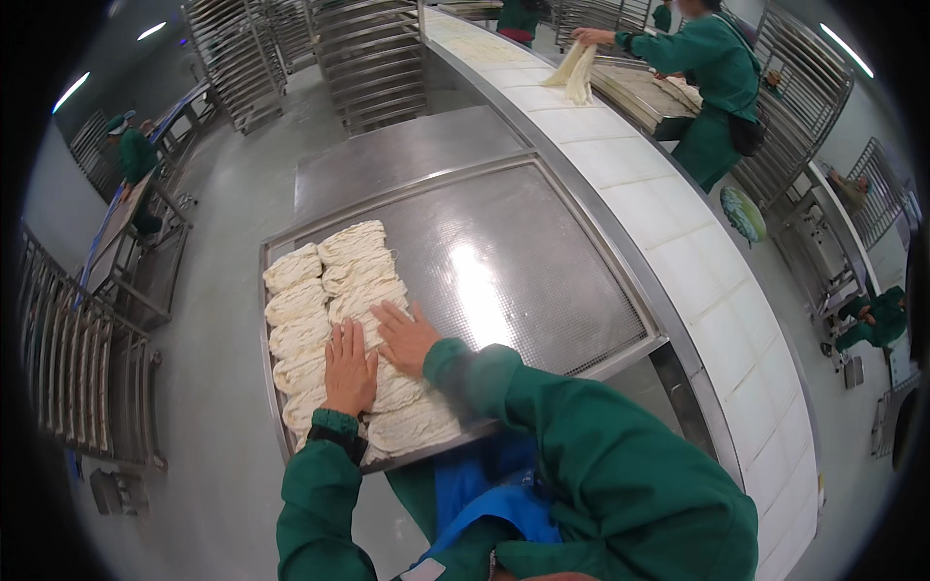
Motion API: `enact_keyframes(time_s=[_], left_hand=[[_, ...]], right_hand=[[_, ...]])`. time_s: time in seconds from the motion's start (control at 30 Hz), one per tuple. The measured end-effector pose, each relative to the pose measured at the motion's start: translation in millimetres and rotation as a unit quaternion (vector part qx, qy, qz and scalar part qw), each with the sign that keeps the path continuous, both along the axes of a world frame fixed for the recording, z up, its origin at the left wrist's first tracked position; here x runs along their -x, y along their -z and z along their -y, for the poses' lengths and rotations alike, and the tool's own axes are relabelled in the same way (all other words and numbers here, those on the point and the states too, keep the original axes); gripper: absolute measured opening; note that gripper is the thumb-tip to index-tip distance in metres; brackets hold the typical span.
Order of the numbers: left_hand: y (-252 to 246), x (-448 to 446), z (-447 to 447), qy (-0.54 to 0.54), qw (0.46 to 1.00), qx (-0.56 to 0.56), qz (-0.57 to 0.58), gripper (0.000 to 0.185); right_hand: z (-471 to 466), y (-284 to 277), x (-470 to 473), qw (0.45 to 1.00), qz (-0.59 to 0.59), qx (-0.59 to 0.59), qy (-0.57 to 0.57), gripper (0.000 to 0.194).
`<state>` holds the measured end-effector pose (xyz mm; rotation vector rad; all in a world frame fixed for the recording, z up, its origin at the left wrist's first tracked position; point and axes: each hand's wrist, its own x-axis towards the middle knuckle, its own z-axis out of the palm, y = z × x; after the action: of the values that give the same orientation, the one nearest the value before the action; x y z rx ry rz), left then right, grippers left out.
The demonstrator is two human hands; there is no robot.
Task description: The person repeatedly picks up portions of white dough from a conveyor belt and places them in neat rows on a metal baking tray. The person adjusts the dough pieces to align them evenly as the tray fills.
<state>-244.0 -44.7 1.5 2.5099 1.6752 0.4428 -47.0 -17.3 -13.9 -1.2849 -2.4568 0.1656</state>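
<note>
Bundles of pale noodles [296, 304] lie side by side in two columns over the left part of a large metal tray [436, 218] with a perforated base. My left hand [350, 370] rests flat on the bundles, about where the two columns meet, its fingers pointing away from me. Just to its right, my right hand [407, 338] lies palm down on the right column with its fingers spread. Neither hand grips anything. Parts of the bundles under both palms are hidden.
A white segmented conveyor belt [654, 203] curves along the tray's right side. Across it, a co-worker [719, 80] holds up hanging dough strands [574, 72]. Metal rack trolleys [370, 58] stand beyond a steel table [407, 149]. Another person [136, 156] works at far left.
</note>
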Motion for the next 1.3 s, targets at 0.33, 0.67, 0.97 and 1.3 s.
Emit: enact_keyframes(time_s=[0.33, 0.67, 0.97, 1.3], left_hand=[[4.7, -25.8, 86.0, -0.052, 0.998, 0.026, -0.033, 0.069], [30.0, -44.3, 110.7, -0.118, 0.991, -0.071, -0.001, 0.069], [14.5, -49.0, 120.2, -0.146, 0.987, -0.006, 0.063, 0.067], [26.2, -52.8, 114.0, -0.152, 0.986, -0.005, 0.07, 0.066]], right_hand=[[77.7, 1.1, -19.4, 0.999, -0.022, 0.018, -0.019, 0.057], [92.2, 14.7, -41.3, 0.997, -0.013, 0.008, -0.074, 0.04], [103.2, -12.8, -33.6, 0.993, 0.054, 0.039, -0.093, 0.058], [100.6, -10.8, -33.0, 0.986, 0.107, 0.078, -0.105, 0.057]])
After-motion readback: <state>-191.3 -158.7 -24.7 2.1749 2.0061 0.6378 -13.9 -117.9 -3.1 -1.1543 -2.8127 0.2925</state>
